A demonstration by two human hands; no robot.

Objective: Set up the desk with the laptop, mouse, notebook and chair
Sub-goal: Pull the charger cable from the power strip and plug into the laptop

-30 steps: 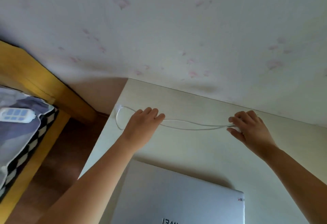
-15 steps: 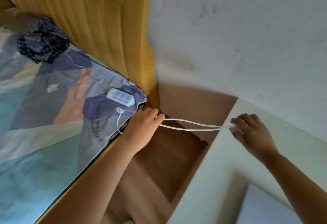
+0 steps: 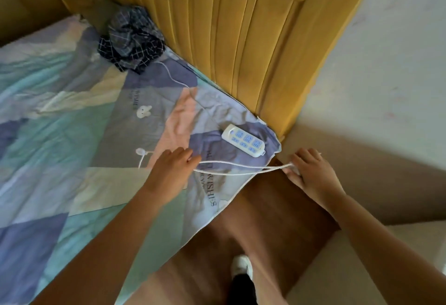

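Observation:
A doubled white cable (image 3: 241, 168) stretches between my two hands. My left hand (image 3: 172, 168) is closed on one end over the bed, and a short loop with a small plug (image 3: 140, 152) hangs out beyond it. My right hand (image 3: 310, 174) grips the other end above the gap between bed and desk. Only the pale corner of the desk (image 3: 362, 263) shows at the lower right. Laptop, mouse, notebook and chair are out of view.
A white power strip (image 3: 243, 142) with blue sockets lies on the patterned bedsheet (image 3: 72, 148), its thin cord running toward a dark checked cloth (image 3: 131, 39). A yellow headboard (image 3: 241, 27) stands behind. Wooden floor (image 3: 272, 208) and my white shoe (image 3: 241, 265) lie below.
My view has swung left from the desk and laptop to the bed. Both hands keep hold of the cable, which now hangs over the bed and floor.

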